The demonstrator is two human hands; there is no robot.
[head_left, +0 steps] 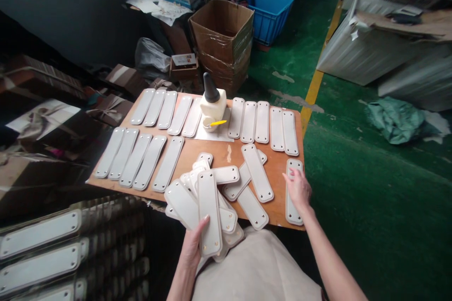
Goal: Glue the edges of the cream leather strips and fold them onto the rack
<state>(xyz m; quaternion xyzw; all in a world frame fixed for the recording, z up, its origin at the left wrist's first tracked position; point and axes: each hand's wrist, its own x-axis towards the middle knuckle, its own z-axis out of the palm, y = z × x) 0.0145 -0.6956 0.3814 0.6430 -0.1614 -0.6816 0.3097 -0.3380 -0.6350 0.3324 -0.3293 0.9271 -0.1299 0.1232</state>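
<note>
In the head view, my left hand (193, 244) grips a pale grey rectangular panel (209, 211) with rounded corners and rivet-like dots at its ends. The thumb lies on top and the fingers are hidden beneath. More such panels fan out in a loose pile under and behind it. My right hand (299, 189) is over another panel (294, 214) lying along the board's right edge. Its fingers are apart and partly bent, near or touching the panel's surface; contact is hard to tell. Several loose panels (257, 173) overlap between the two hands.
Two rows of panels (168, 164) lie on the wooden board (197, 150). At its back stand a black-nozzled bottle (213, 103) and a small cup (208, 123) with a yellow stick (218, 122). Beyond are a cardboard box (222, 23) and blue crate (266, 14). More panels (40, 233) are stacked lower left.
</note>
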